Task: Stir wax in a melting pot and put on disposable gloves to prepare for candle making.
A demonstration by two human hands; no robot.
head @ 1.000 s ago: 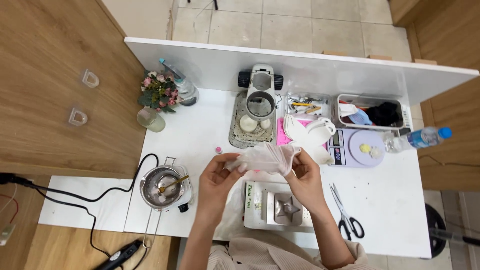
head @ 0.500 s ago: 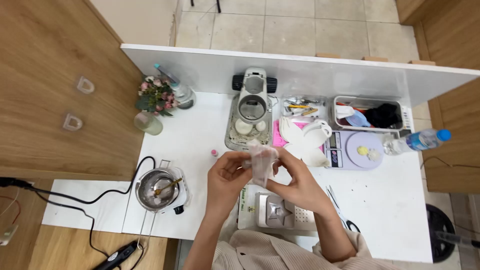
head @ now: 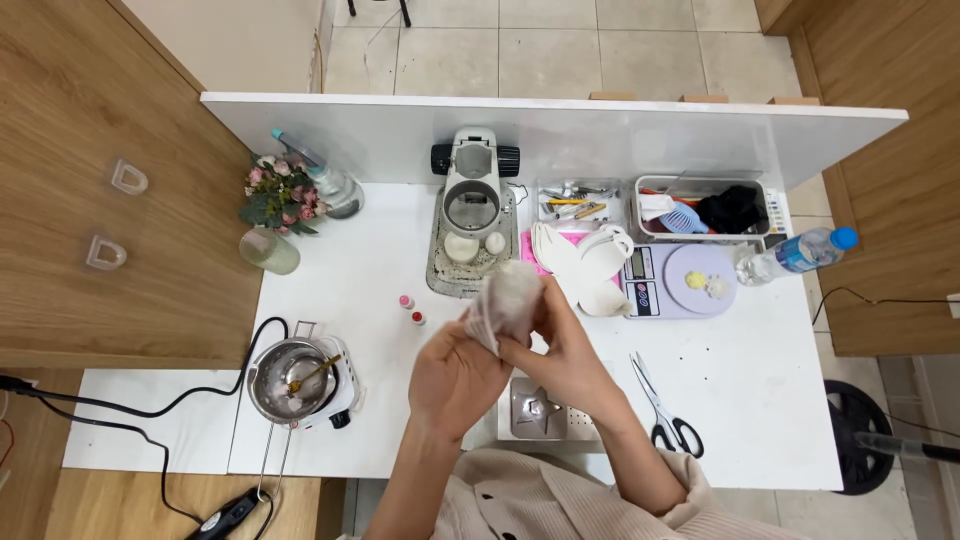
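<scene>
Step in hand: both hands hold a crumpled clear plastic bag (head: 505, 300) above the tabletop (head: 760, 400); by the look of it, the person is bunching or twisting the bag shut.
Left hand (head: 455, 375): its grip is closed round the lower part of the bag, at 7 o'clock from it.
Right hand (head: 560, 345): its grip is pinched on the bag's side, at 4 o'clock from it.
Next move: a judgement only; a firm hold with one hand while the other works the loose film, since thin plastic slips and springs back.
Bag's look: whitish, cloudy, wrinkled, gathered into a rounded lump; what it holds cannot be told.
Near: a small clear tray (head: 545, 410) under the wrists; scissors (head: 660, 405) at 4 o'clock.
Middle: a pot on a hotplate (head: 290, 385) at 8 o'clock; two small red-capped bottles (head: 412, 310) at 9 o'clock.
Far: a scale (head: 680, 280) at 2 o'clock; a grey-white machine (head: 470, 210) at 12 o'clock.
</scene>
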